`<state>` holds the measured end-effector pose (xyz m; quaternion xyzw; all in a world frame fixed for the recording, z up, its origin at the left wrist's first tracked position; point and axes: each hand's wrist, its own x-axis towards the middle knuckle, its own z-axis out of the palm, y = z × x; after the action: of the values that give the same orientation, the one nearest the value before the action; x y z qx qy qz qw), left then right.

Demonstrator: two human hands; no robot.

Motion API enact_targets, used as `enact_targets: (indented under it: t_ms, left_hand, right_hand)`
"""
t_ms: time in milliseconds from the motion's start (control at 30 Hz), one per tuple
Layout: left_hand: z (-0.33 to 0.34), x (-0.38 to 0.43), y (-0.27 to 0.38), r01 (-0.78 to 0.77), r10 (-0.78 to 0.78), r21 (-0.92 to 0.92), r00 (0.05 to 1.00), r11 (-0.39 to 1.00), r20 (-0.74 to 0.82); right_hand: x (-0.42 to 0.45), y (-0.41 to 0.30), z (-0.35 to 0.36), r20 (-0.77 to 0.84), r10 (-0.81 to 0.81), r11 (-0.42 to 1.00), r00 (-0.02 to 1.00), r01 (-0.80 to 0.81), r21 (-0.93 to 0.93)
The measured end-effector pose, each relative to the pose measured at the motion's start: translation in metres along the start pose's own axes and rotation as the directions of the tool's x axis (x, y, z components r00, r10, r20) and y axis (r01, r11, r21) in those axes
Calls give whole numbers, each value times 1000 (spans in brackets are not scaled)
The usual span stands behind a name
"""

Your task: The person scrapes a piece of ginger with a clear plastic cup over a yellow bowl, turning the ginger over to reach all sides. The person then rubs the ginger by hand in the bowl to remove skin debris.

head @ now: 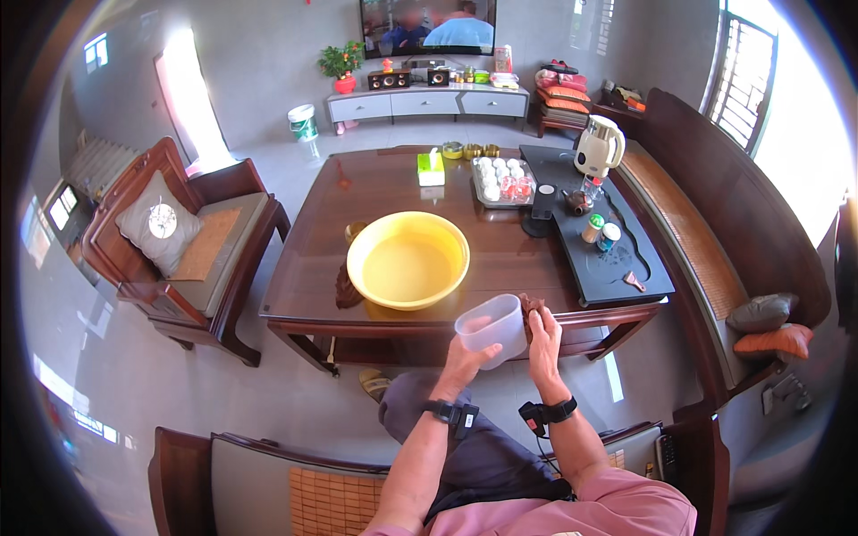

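Note:
My left hand grips a translucent plastic container, tilted with its oval mouth facing up and left. In my right hand is a brown cloth, held against the container's right side. Both hands are above my lap, at the near edge of the wooden table. A large yellow basin stands on the table just beyond the container, with what looks like water inside. Another brown cloth lies against the basin's left side, and a small brownish cup is partly hidden behind its rim.
A clear tray of white cups and a tissue box sit farther back. At right, a black tea tray carries an electric kettle, a small teapot and two lidded jars. A wooden armchair flanks the table.

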<state>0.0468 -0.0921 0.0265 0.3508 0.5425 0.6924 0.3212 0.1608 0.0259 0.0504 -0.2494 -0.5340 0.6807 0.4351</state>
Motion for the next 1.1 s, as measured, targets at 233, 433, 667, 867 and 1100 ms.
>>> enact_targets:
  t_ms: [233,433,667,867,1100]
  left_hand:
    - [2,1,-6,13,-15,-128,1000,992,-10]
    - [-1,-1,-10,48,-75,-347,995,937,-66]
    - [2,-2,20,9,-45,-570,998,821,-50]
    - [2,3,8,151,-166,-497,986,854,15]
    - [1,0,-9,193,-148,-399,979,897,142]
  right_hand:
    - [-5,1,25,198,-281,910,939,327,-256]
    - [-6,-12,40,419,-441,548,794,607,-575]
    - [-42,4,37,625,-369,334,688,725,-602]
    - [-17,-34,29,690,-284,220,665,746,-628]
    - [9,-56,12,686,-284,326,670,740,-588]
